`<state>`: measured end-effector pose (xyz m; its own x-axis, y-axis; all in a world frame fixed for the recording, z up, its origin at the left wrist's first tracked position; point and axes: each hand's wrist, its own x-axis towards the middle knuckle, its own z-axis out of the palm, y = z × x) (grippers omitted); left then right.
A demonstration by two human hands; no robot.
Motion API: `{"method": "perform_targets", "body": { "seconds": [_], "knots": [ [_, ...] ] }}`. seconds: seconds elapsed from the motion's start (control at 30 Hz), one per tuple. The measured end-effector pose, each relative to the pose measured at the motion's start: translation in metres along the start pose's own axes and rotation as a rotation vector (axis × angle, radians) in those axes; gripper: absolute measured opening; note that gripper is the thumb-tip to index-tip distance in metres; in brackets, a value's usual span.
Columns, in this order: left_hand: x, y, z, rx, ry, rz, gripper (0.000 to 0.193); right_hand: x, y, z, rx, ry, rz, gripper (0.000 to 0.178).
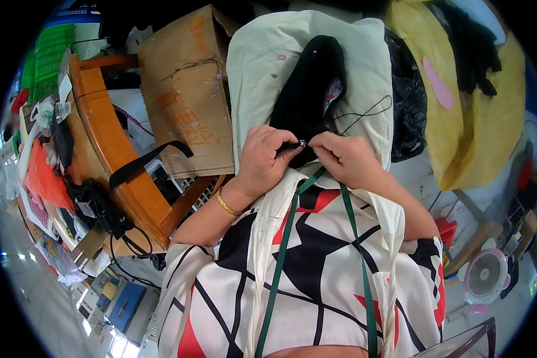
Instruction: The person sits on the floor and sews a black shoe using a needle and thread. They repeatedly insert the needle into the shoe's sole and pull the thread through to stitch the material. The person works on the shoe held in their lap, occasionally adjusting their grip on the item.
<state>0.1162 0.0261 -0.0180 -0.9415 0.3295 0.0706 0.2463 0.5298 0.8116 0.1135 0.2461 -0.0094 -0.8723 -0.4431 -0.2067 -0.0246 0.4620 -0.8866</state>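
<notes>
A black cloth shoe (307,65) with a patterned lining showing at its opening lies on a white cloth (250,71), its near end between my hands. My left hand (262,158) is closed, thumb and forefinger pinching the shoe's near edge. Close beside it, my right hand (347,158) is pinched shut, its fingertips almost meeting the left ones. A tiny shiny bit shows between the fingertips, too small to name. From near the right hand, a loose black thread (364,114) loops over the white cloth.
At left stand a cardboard box (188,95) and a wooden chair (110,137) with a black strap (143,167) across it. A black plastic bag (407,101) and a yellow cloth (468,149) holding black pieces and a pink insole-shaped piece (437,86) are at right. A fan (485,274) stands lower right.
</notes>
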Motion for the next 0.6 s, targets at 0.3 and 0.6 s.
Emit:
{"method": "perform_targets", "body": {
  "seconds": [0.3,0.6],
  "knots": [
    [-0.005,-0.0054,0.0071,-0.042,0.05,-0.047,0.02,-0.0039,0.0003,0.0021,-0.019,-0.023,0.023,0.017],
    [-0.0052,-0.0066,0.0079,-0.043,0.054,-0.04,0.02,-0.0032,-0.0001,0.006,-0.071,-0.022,0.006,0.015]
  ]
}}
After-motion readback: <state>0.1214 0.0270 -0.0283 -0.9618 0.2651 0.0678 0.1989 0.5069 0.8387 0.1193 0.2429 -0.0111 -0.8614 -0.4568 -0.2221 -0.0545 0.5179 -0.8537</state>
